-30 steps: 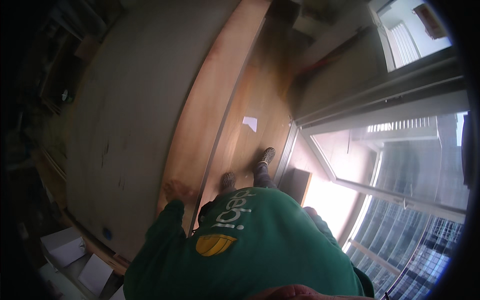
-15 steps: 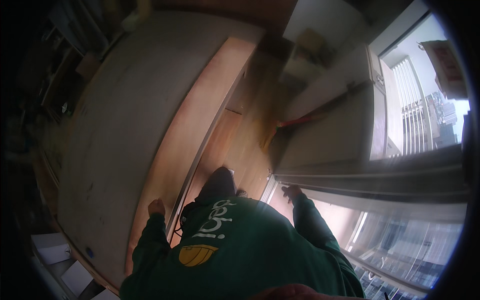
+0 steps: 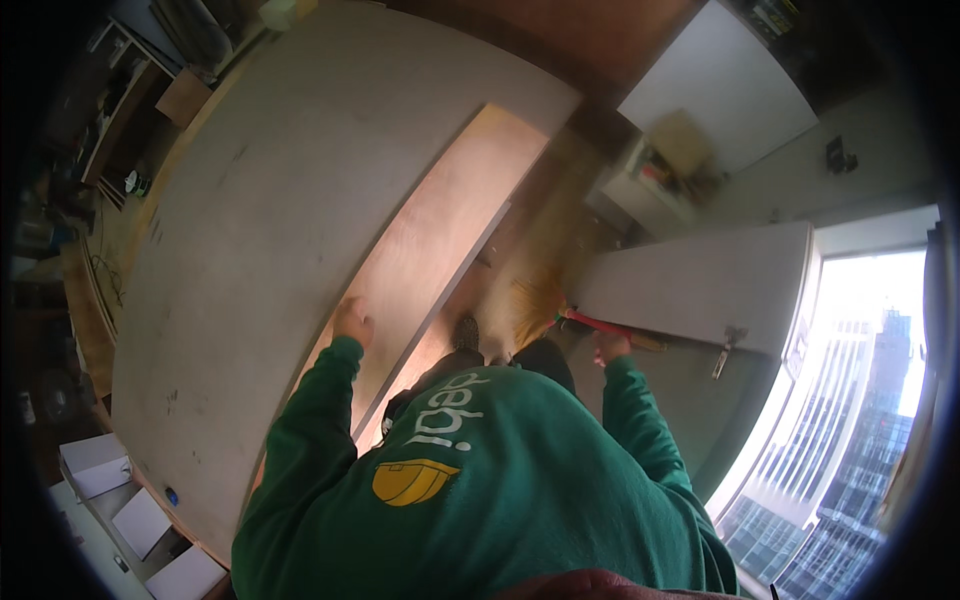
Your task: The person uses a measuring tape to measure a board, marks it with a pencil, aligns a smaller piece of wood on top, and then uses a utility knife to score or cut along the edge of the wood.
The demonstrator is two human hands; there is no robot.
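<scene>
My left hand (image 3: 353, 322), in a green sleeve, is loosely closed above a long pale wooden board (image 3: 450, 200). I see nothing in its fingers, and whether it touches the board I cannot tell. The board lies along the right part of a large grey panel-topped table (image 3: 230, 230). My right hand (image 3: 612, 347) hangs at my right side, fingers apart and a little curled. Just beyond it is a broom with yellow bristles (image 3: 535, 305) and a red handle (image 3: 605, 324). The hand seems apart from the handle.
A tall window (image 3: 860, 400) stands at the right, beside a grey panel (image 3: 690, 285) with a metal latch. White boxes (image 3: 143, 522) sit at the lower left. Shelves with wood pieces (image 3: 183, 98) line the far left. A white board (image 3: 725, 85) stands at the far right.
My view has swung to the right and ahead, away from the near window. My left hand has moved forward along the board; my right hand is now near the broom.
</scene>
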